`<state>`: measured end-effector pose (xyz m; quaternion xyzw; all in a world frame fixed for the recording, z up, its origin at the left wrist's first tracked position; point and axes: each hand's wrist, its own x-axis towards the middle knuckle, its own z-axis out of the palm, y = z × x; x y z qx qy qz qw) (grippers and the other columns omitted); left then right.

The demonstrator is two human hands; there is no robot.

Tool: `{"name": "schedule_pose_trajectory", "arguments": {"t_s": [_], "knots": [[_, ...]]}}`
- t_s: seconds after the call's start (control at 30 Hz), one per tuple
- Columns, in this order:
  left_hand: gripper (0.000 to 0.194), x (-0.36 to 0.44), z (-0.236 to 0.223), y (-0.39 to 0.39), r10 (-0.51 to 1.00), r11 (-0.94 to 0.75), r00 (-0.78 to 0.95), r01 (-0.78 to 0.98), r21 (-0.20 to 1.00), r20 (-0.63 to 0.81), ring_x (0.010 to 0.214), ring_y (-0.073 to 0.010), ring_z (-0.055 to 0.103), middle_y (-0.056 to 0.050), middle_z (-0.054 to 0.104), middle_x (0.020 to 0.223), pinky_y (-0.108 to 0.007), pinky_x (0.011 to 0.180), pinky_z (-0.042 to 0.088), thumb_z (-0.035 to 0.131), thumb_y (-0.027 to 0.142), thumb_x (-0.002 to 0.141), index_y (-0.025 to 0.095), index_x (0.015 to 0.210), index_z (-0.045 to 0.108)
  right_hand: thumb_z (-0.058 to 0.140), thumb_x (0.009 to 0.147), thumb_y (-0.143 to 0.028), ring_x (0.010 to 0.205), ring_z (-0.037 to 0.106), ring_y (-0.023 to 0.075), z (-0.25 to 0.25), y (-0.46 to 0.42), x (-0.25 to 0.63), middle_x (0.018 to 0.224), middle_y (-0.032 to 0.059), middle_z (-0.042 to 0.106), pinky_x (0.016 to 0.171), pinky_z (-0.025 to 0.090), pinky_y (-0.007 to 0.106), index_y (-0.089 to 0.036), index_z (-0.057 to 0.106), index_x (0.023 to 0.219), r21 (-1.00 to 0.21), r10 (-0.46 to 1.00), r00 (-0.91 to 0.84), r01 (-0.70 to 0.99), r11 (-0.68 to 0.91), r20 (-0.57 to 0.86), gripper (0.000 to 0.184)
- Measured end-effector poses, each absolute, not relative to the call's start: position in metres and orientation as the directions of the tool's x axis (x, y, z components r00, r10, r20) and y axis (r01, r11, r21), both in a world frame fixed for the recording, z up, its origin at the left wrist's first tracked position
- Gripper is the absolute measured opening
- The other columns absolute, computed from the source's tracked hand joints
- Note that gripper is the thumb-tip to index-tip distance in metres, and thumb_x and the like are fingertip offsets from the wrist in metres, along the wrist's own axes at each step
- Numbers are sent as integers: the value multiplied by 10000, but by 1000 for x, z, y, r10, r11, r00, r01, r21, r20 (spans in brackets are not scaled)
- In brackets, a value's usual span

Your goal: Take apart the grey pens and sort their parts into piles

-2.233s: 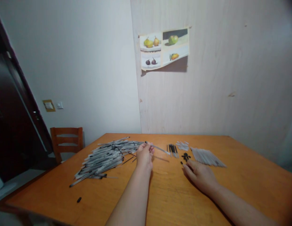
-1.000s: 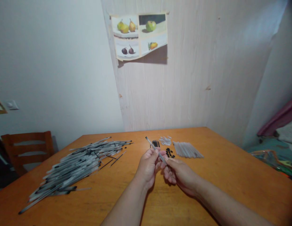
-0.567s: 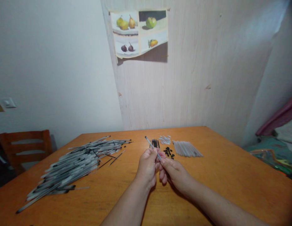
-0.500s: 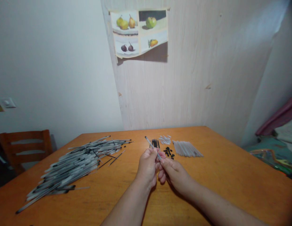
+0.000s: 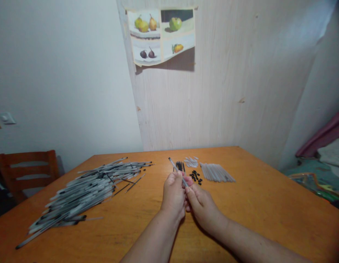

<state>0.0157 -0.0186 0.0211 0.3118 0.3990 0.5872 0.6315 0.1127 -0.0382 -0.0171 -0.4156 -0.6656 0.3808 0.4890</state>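
Observation:
A clear ballpoint pen (image 5: 173, 163) with a black end slants up and to the left between my hands, above the table. My left hand (image 5: 172, 191) pinches it around the middle. At its lower end, my right hand (image 5: 202, 201) has thumb and fingers closed on it; that end is hidden. Just beyond the hands lie a row of black ink refills (image 5: 180, 166), a group of small black plugs (image 5: 196, 177) and some small clear tips (image 5: 191, 161). To their right is a neat row of clear pen barrels (image 5: 217, 172).
A large heap of pens (image 5: 84, 191) spreads over the left side of the wooden table (image 5: 147, 233), several loose refills at its right edge. A wooden chair (image 5: 29, 171) stands at the left. Behind the table is a wall with a fruit picture (image 5: 161, 38).
The right hand's fingers have curled in closer beneath the pen, against the left hand. The pen keeps nearly the same slant, and the piles look unchanged.

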Motion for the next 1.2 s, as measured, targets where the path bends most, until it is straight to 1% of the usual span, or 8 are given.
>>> {"name": "schedule_pose_trajectory", "arguments": {"t_s": [0.17, 0.33, 0.6, 0.8, 0.9, 1.0, 1.1, 1.2], "knots": [[362, 15, 22, -12, 990, 19, -107, -551, 834, -93, 475, -89, 556, -2, 631, 655, -179, 470, 421, 682, 522, 822, 186, 882, 562, 430, 996, -415, 975, 661, 245, -16, -42, 112, 1065, 95, 712, 802, 524, 354, -248, 636, 1234, -807, 862, -153, 304, 506, 483, 356], [330, 8, 23, -8, 982, 17, -148, -543, 840, -116, 500, -99, 584, -11, 638, 657, -172, 476, 419, 676, 495, 844, 190, 881, 557, 403, 1016, -412, 733, 621, 190, -17, -43, 112, 820, 50, 680, 681, 463, 307, -233, 600, 887, -775, 860, -170, 378, 508, 481, 295], [176, -3, 22, 0, 969, 30, -177, -614, 789, -174, 667, -142, 694, -64, 684, 738, -224, 612, 535, 574, 334, 948, 170, 887, 553, 350, 1039, -400, 768, 580, 178, -12, -42, 119, 825, 41, 644, 725, 439, 303, -219, 606, 865, -731, 832, -224, 400, 553, 507, 358], [162, -11, 20, 6, 954, 76, -170, -658, 749, -246, 646, -133, 690, -61, 694, 750, -237, 628, 536, 564, 317, 957, 170, 887, 560, 419, 1002, -419, 947, 618, 232, -16, -30, 136, 1011, 94, 694, 849, 468, 347, -217, 665, 1014, -727, 836, -87, 449, 519, 542, 318], [165, -14, 18, 8, 952, 89, -165, -658, 748, -258, 655, -131, 696, -63, 701, 761, -240, 645, 529, 554, 317, 963, 171, 886, 564, 449, 977, -456, 813, 615, 214, -22, -23, 143, 933, 89, 688, 738, 483, 331, -201, 649, 1090, -783, 876, -12, 443, 437, 482, 344], [164, -15, 16, 10, 949, 106, -165, -637, 764, -269, 674, -133, 703, -57, 707, 776, -242, 651, 519, 558, 324, 958, 171, 901, 570, 464, 954, -498, 651, 576, 179, -17, -20, 147, 801, 52, 652, 588, 457, 295, -193, 593, 1151, -877, 915, 76, 326, 353, 396, 385], [164, -14, 13, 12, 945, 131, -167, -592, 795, -280, 678, -135, 708, -55, 712, 786, -243, 654, 510, 562, 328, 952, 169, 919, 580, 500, 915, -530, 629, 589, 170, 0, -16, 155, 770, 40, 646, 567, 455, 286, -191, 576, 1063, -910, 912, 165, 253, 329, 376, 378], [166, -12, 10, 12, 946, 145, -170, -538, 830, -275, 663, -133, 708, -59, 719, 789, -226, 638, 490, 580, 328, 937, 162, 929, 591, 522, 885, -531, 638, 611, 168, 18, -5, 168, 777, 34, 657, 585, 461, 288, -190, 603, 951, -887, 904, 172, 334, 320, 391, 357]]}}
